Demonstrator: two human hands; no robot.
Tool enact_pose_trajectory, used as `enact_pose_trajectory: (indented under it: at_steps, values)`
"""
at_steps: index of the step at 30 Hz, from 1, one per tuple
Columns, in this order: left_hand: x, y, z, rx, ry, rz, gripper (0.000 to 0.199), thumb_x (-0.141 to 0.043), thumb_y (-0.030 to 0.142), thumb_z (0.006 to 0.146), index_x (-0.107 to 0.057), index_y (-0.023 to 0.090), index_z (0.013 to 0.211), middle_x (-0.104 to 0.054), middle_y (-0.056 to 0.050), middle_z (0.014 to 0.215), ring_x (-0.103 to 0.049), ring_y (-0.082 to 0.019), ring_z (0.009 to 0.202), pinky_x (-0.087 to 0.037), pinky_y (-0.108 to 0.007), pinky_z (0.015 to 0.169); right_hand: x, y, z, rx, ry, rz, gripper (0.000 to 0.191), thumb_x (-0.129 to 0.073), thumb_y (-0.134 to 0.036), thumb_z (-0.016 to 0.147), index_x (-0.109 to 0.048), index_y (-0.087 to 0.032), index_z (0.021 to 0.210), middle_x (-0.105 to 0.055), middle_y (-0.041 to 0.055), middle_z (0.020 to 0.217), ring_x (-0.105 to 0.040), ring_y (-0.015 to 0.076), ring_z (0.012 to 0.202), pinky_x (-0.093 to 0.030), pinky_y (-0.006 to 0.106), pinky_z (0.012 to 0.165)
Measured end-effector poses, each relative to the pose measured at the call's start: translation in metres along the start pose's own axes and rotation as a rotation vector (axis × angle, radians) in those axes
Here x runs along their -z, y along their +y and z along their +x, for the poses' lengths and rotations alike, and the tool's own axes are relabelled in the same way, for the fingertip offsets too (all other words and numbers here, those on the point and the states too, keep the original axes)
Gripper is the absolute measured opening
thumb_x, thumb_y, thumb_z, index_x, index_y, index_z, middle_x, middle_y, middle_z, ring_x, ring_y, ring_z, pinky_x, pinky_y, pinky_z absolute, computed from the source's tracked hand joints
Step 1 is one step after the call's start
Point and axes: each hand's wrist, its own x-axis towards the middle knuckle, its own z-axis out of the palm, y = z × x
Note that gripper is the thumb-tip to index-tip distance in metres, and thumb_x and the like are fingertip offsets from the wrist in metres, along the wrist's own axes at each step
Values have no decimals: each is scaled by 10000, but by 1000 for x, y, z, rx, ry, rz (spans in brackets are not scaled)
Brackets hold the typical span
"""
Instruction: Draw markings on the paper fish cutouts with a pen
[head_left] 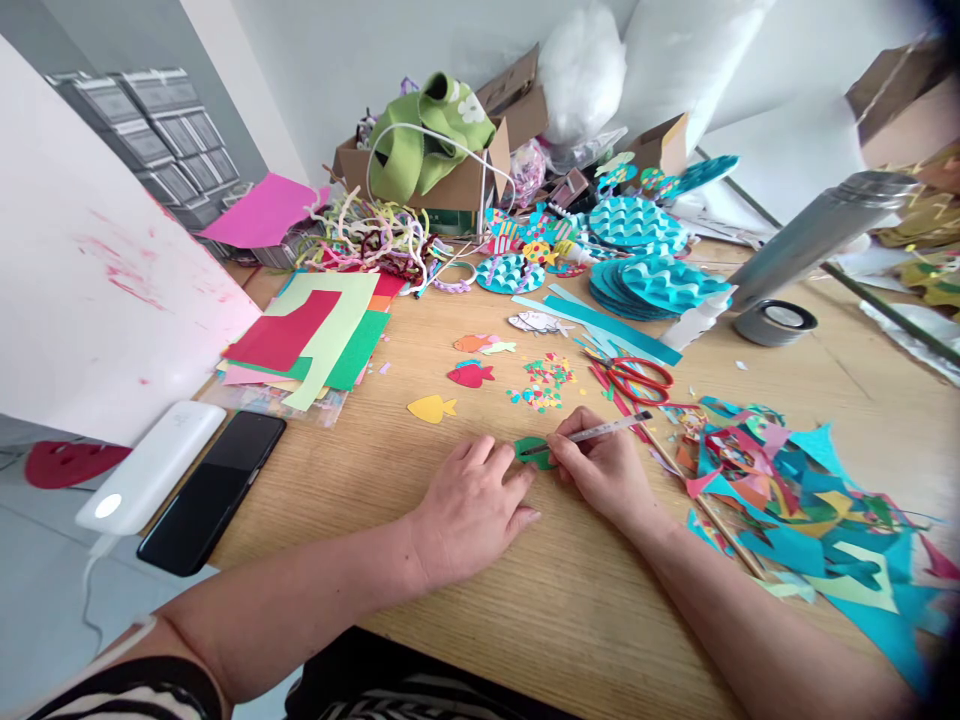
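Observation:
My right hand (606,475) pinches a slim pen with a pale barrel (613,427), its tip resting on a small green paper cut-out (529,459). Part of that cut-out lies under my fingers, so its full outline is hidden. My left hand (469,508) lies palm down beside it, fingers stretched out, their tips at the green paper's left edge. Just beyond my hands are a yellow paper fish (430,408), a red paper fish (472,375), an orange paper fish (470,343) and a white drawn fish (536,322). Tiny coloured paper bits (550,372) are scattered nearby.
Red-handled scissors (640,381) and paper scraps (817,500) lie to the right. A steel flask (817,240) stands behind its cup lid (776,322). Coloured sheets (289,330), a phone (214,490) and a white power bank (150,465) are left. Blue wavy discs (652,283) sit behind.

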Motion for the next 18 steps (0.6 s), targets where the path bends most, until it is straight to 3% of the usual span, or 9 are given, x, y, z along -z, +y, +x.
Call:
enact_pose_trajectory:
  at_steps: [18]
  values:
    - [1, 1, 0, 7, -2, 5, 403, -567, 442, 943, -563, 218, 1278, -580, -69, 1123, -483, -257, 1081, -443, -411, 933, -1, -2, -1, -3, -14, 2, 182, -627, -301, 760, -490, -220, 671, -509, -51, 480, -455, 100, 393, -336, 216, 388]
